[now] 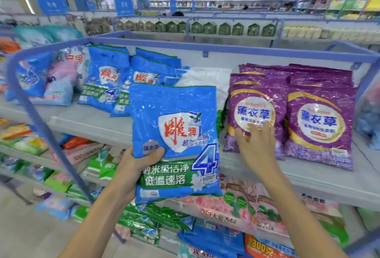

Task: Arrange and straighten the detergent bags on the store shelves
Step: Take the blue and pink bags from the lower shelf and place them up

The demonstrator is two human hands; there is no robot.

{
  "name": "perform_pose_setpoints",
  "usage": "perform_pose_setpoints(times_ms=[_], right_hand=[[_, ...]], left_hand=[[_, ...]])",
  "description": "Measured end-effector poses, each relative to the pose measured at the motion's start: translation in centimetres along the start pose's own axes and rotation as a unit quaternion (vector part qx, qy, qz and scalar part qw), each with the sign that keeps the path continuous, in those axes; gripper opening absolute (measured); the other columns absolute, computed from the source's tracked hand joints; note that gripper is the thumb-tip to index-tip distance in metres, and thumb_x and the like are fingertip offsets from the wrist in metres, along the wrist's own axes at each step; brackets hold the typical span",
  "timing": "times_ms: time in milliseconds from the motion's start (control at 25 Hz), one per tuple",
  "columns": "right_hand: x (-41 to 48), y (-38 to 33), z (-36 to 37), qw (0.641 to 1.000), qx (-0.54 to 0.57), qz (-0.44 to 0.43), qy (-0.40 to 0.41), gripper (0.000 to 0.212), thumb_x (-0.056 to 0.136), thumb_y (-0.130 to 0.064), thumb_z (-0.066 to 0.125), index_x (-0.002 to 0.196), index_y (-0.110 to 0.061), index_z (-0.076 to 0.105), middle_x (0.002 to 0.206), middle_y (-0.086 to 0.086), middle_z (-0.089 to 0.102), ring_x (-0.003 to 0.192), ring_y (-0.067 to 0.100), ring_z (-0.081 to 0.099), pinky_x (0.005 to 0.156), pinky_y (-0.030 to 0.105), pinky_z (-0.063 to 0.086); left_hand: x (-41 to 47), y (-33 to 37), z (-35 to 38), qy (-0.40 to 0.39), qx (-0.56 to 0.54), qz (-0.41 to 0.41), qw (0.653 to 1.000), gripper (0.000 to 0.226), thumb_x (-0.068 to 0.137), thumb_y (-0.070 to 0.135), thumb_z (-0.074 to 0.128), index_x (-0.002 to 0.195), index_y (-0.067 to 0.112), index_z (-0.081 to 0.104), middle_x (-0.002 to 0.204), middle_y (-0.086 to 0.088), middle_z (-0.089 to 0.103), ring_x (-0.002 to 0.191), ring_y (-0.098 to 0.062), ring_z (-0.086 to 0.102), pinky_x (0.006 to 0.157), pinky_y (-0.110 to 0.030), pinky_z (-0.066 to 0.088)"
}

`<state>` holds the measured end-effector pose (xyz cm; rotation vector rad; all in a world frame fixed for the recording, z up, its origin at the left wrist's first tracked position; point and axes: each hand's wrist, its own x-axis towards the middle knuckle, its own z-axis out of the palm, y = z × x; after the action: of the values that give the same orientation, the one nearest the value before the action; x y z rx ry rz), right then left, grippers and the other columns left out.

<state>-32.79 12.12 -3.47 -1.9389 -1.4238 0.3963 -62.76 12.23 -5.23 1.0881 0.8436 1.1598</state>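
Note:
My left hand [136, 167] grips a blue detergent bag [174, 126] by its lower left side and holds it upright in front of the top shelf [96, 123]. My right hand [256, 146] is open, fingers spread, at the lower edge of the left purple lavender bag [257, 103]. A second purple bag [320, 121] leans beside it, with more purple bags stacked behind. Two stacks of matching blue bags [107, 80] lean at the shelf's left. White bags [205, 80] lie behind the held bag, partly hidden.
A blue metal rail [47, 132] frames the shelf's left end. Lower shelves hold green, pink and orange bags [242, 202]. More bags [33, 76] fill the neighbouring shelf at left. Other aisles and blue signs stand in the background.

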Motion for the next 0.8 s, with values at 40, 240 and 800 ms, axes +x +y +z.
perform_pose_setpoints(times_ms=[40, 240, 800], right_hand=[[-1.3, -1.2, -0.1, 0.992, 0.121, -0.018, -0.015, 0.07, 0.095, -0.073, 0.043, 0.151, -0.03, 0.045, 0.165, -0.013, 0.035, 0.152, 0.007, 0.03, 0.12, 0.037, 0.028], [-7.2, -6.6, 1.8, 0.87, 0.435, -0.022, -0.23, 0.044, 0.073, -0.069, 0.076, 0.111, -0.047, 0.072, 0.118, -0.01, 0.078, 0.106, 0.02, 0.076, 0.091, 0.04, 0.055], [-1.6, -25.6, 19.0, 0.846, 0.53, 0.011, -0.062, 0.036, 0.071, -0.048, 0.08, 0.101, -0.028, 0.082, 0.109, 0.001, 0.081, 0.099, 0.026, 0.077, 0.101, 0.056, 0.054]], left_hand=[[-0.3, 0.2, 0.0, -0.004, 0.003, 0.001, 1.0, 0.064, 0.054, 0.036, 0.101, 0.109, 0.011, 0.078, 0.113, -0.026, 0.074, 0.092, -0.041, 0.076, 0.077, -0.052, 0.062], [-1.2, 0.8, -1.0, -0.015, -0.01, -0.005, 1.0, 0.062, 0.06, 0.046, 0.097, 0.112, 0.017, 0.078, 0.117, -0.021, 0.075, 0.098, -0.039, 0.075, 0.08, -0.051, 0.062], [8.1, 10.6, -20.3, 0.084, 0.08, 0.056, 0.992, 0.037, 0.072, 0.067, 0.08, 0.089, 0.034, 0.079, 0.091, 0.003, 0.079, 0.086, -0.018, 0.074, 0.081, -0.043, 0.06]])
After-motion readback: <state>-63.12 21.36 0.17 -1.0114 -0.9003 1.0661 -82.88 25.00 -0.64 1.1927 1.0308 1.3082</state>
